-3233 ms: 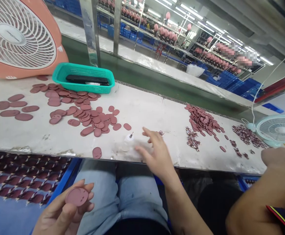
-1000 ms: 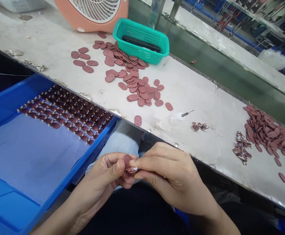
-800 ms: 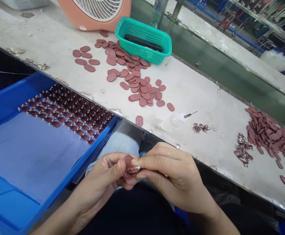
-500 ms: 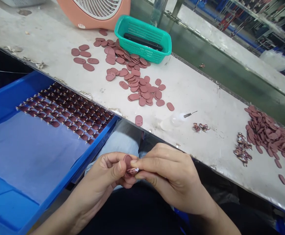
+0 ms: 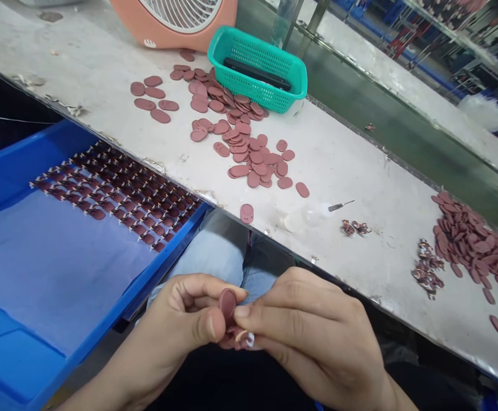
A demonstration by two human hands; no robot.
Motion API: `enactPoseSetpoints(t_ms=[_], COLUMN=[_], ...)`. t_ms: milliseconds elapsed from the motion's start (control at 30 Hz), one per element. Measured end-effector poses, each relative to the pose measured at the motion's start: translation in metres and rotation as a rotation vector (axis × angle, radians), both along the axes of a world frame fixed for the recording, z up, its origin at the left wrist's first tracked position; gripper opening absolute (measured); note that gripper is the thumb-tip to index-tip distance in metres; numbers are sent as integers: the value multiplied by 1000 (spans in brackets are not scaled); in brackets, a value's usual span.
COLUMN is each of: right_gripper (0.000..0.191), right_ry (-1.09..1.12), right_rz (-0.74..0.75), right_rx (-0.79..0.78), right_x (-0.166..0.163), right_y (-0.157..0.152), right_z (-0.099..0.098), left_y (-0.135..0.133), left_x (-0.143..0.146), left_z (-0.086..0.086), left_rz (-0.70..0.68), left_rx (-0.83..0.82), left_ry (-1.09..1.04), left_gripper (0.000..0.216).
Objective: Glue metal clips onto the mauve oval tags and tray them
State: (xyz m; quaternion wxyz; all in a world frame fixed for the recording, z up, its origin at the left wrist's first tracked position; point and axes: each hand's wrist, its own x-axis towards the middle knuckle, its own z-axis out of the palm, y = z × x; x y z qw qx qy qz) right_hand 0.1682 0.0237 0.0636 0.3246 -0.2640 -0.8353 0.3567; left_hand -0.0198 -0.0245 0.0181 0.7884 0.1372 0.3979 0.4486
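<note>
So my left hand (image 5: 184, 319) and right hand (image 5: 317, 334) are both pinching one maroon oval (image 5: 227, 303), wiry white-tipped bit (image 5: 244, 339) at its lower end, just right of the blue tray (image 5: 21, 154). Maroon parts (image 5: 138, 214) sit in rows inside that tray.

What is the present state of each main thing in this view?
Oval piece, held between left hand and right hand
Green basket, upright, containing a black object
Blue tray, partly filled with rows of maroon pieces
Needle-tipped bottle, lying down
Orange fan, upright; running or not, unclear
Right oval pile, loosely heaped
</note>
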Motion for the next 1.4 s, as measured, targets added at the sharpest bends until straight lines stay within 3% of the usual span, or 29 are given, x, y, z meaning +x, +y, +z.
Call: enactPoseSetpoints(t_ms=[167,333,833,1033,1200,1400], right_gripper=[20,28,24,20,50,25], right_ry=[10,22,43,36,31,53], right_rz=[-9,7,22,48,-47,-75], right_rx=[21,-8,0,-14,-24,-72], right_x=[1,1,-4,-6,-6,-14], right_y=[2,5,12,16,14,10], right_z=[-5,-10,-22,-24,-27,-33], left_y=[6,6,7,9,8,7], left_x=[3,4,4,1,-3,-5], left_z=[-2,-5,-11,-17,-27,-32], left_rz=[-11,17,72,34,23,25], left_rx=[9,-27,-79,-75,-123,-126], left_ry=[-43,-27,19,5,-130,-153], left_gripper=[29,29,35,39,35,38])
